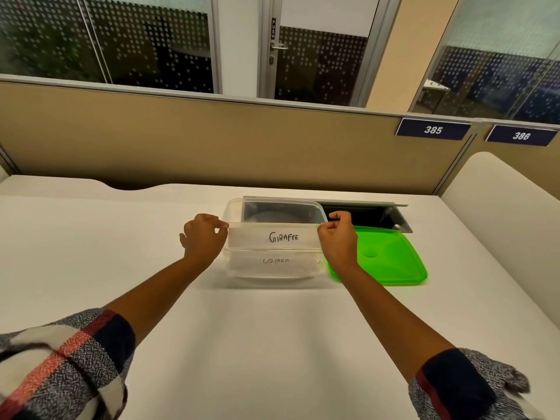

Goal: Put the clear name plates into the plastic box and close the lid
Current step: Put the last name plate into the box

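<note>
A clear plastic box point(236, 207) stands open on the white desk, near its far edge. I hold a clear name plate point(274, 237) marked "GIRAFEE" level over the box's front part. My left hand point(203, 234) pinches its left end and my right hand point(338, 237) pinches its right end. Inside the box, lower down, lies another name plate point(274, 263) with partly readable writing. The green lid point(391, 257) lies flat on the desk just right of the box, partly behind my right wrist.
Behind the box a grey cable hatch point(366, 215) is open in the desk point(257, 328). A tan partition point(212, 140) runs along the desk's far edge, with number signs 385 and 386 at the right. A rounded white divider point(500, 192) borders the right side.
</note>
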The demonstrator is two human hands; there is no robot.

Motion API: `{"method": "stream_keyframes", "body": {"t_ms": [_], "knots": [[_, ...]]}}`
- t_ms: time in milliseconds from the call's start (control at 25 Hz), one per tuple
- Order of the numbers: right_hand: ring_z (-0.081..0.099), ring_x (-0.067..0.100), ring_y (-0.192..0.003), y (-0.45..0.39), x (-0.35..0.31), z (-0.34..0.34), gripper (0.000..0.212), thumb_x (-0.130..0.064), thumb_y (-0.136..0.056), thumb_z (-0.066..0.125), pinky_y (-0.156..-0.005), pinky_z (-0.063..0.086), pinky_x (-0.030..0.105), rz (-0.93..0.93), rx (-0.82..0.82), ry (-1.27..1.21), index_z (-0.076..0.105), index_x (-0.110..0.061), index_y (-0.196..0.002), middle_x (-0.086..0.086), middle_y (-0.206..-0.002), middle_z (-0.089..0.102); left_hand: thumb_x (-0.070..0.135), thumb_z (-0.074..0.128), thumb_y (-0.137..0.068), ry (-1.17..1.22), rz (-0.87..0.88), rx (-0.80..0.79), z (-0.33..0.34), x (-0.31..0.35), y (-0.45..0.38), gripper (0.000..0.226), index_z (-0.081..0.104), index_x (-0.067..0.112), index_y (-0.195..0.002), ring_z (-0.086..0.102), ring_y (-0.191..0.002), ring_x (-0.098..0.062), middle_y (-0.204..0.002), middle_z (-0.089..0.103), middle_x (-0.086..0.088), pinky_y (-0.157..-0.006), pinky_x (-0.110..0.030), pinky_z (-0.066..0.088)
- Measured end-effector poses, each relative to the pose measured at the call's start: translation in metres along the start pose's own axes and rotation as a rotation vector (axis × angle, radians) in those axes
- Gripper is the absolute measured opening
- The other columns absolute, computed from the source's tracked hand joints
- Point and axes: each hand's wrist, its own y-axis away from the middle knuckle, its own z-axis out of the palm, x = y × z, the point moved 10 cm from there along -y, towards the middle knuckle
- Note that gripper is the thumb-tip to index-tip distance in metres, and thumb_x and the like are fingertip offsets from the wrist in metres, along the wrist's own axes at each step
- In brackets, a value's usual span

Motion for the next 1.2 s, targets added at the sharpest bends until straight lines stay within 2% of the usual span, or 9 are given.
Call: {"method": "stream_keyframes", "body": {"t_ms": [120,240,320,400,560,720,880,1080,1200], "knots": [[0.056,0.032,-0.108,0.000,0.004,0.019,0.046,-0.021,-0.087,0.058,-0.098,0.040,0.046,0.011,-0.099,0.249,0.037,-0.013,-0.127,0.015,-0.126,0.051,0.029,0.054,-0.088,-0.038,0.057,-0.051,0.012,0.001,0.001,0.028,0.068,0.008,-0.102,0.047,-0.120,-0.033,-0.130,0.055,-0.012,-0.103,-0.053,0.036],[0.047,0.032,-0.123,0.004,0.002,0.035,0.051,-0.029,-0.090,0.053,-0.110,0.024,0.052,-0.053,-0.173,0.435,0.031,-0.017,-0.134,0.014,-0.137,0.043,0.038,0.051,-0.087,-0.140,0.114,-0.062,0.020,0.001,0.001,0.036,0.066,0.011,-0.105,0.041,-0.126,-0.031,-0.133,0.052,-0.011,-0.110,-0.055,0.025],[0.049,0.032,-0.121,0.003,0.001,0.040,0.051,-0.033,-0.092,0.050,-0.111,0.019,0.053,-0.081,-0.190,0.512,0.030,-0.017,-0.135,0.014,-0.138,0.042,0.047,0.048,-0.086,-0.259,0.181,-0.065,0.024,0.004,0.002,0.043,0.065,0.013,-0.107,0.034,-0.131,-0.028,-0.136,0.049,-0.009,-0.113,-0.056,0.011],[0.052,0.032,-0.120,0.003,0.003,0.046,0.052,-0.037,-0.093,0.048,-0.113,0.016,0.053,-0.088,-0.218,0.579,0.028,-0.017,-0.137,0.014,-0.141,0.040,0.053,0.045,-0.085,-0.323,0.220,-0.067,0.027,0.005,0.004,0.050,0.064,0.014,-0.110,0.030,-0.134,-0.026,-0.138,0.047,-0.009,-0.114,-0.057,0.005],[0.048,0.034,-0.126,0.007,0.011,0.058,0.055,-0.046,-0.094,0.040,-0.113,0.012,0.058,-0.067,-0.270,0.622,0.028,-0.017,-0.138,0.012,-0.145,0.039,0.062,0.036,-0.083,-0.448,0.253,-0.100,0.034,0.009,0.008,0.060,0.062,0.017,-0.114,0.025,-0.138,-0.027,-0.144,0.042,-0.008,-0.113,-0.058,0.002],[0.047,0.036,-0.127,0.007,0.014,0.058,0.058,-0.053,-0.093,0.033,-0.112,0.006,0.063,-0.038,-0.270,0.608,0.027,-0.018,-0.139,0.012,-0.140,0.048,0.067,0.027,-0.082,-0.559,0.278,-0.133,0.035,0.013,0.010,0.068,0.062,0.019,-0.115,0.021,-0.141,-0.027,-0.148,0.037,-0.007,-0.114,-0.057,0.001],[0.045,0.034,-0.129,0.010,0.005,0.052,0.056,-0.054,-0.093,0.032,-0.112,0.004,0.064,-0.118,-0.261,0.575,0.031,-0.020,-0.138,0.010,-0.140,0.049,0.069,0.014,-0.076,-0.569,0.318,-0.121,0.031,0.016,0.017,0.078,0.054,0.021,-0.124,0.017,-0.142,-0.027,-0.152,0.031,-0.005,-0.114,-0.056,0.001],[0.030,0.027,-0.139,0.024,-0.007,0.042,0.055,-0.054,-0.094,0.028,-0.114,0.002,0.061,-0.266,-0.257,0.649,0.032,-0.022,-0.138,0.007,-0.149,0.037,0.069,0.001,-0.073,-0.555,0.392,-0.073,0.022,0.029,0.038,0.087,0.045,0.022,-0.132,0.015,-0.143,-0.024,-0.153,0.028,-0.003,-0.116,-0.056,0.001],[0.017,0.024,-0.145,0.038,-0.009,0.035,0.057,-0.054,-0.094,0.026,-0.115,0.000,0.058,-0.332,-0.268,0.699,0.029,-0.021,-0.141,0.005,-0.155,0.025,0.076,-0.020,-0.065,-0.529,0.434,-0.062,0.018,0.036,0.058,0.105,0.035,0.024,-0.137,0.012,-0.144,-0.023,-0.155,0.022,-0.003,-0.116,-0.052,-0.003]]}}
